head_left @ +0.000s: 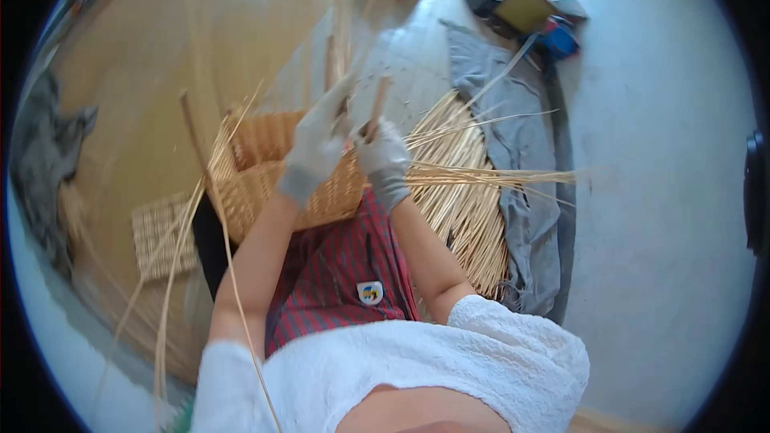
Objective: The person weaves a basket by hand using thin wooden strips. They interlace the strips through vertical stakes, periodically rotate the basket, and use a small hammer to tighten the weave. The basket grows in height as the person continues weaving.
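Two gloved hands work over a half-woven wicker basket (255,192) on the lap, just below them. The right hand (385,159) closes around an upright brown stake (379,103); blur hides whether the left hand (317,144) grips anything. The basket is honey-coloured, tightly woven, with loose strands (204,184) trailing left. This looks like wall weaving; the next move probably calls for steadying the stake while threading a strand.

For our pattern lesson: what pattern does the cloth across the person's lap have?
The cloth is red with greyish stripes, seen best in the head view.
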A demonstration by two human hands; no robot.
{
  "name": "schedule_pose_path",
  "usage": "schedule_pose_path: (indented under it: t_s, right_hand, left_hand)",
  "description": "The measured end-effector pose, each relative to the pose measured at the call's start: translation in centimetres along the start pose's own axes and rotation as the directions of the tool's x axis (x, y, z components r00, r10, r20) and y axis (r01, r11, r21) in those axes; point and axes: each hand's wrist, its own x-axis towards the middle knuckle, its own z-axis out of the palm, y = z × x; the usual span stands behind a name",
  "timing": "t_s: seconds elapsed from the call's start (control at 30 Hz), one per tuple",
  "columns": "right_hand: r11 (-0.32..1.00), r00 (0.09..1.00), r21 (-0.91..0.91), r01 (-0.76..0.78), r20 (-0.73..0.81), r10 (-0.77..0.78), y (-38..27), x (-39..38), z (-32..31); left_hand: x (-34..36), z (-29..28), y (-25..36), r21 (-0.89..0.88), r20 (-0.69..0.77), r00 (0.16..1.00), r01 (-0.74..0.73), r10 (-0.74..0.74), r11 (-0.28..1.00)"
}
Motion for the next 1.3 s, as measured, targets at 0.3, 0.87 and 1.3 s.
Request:
schedule_pose_path:
  t_s: [0.3,0.87,1.3]
  right_hand:
    - [0.944,0.864,0.24,0.226,-0.496,-0.081,-4.7,-2.6,-2.1]
    - [0.641,0.737,0.616,0.458,0.141,-0.661,-17.5,-16.0,5.1]
    - [0.577,0.793,0.751,0.322,0.118,-0.597,-11.8,-14.9,2.2]
  left_hand:
    - [-20.4,-12.4,-6.5,-0.012,-0.753,0.598,0.406,-0.276,0.914]
    - [-22.5,-14.5,-5.3,-0.199,-0.521,0.755,0.345,-0.398,0.917]
    - [-12.0,-24.5,-4.9,-0.188,0.322,0.75,0.649,-0.578,0.737]
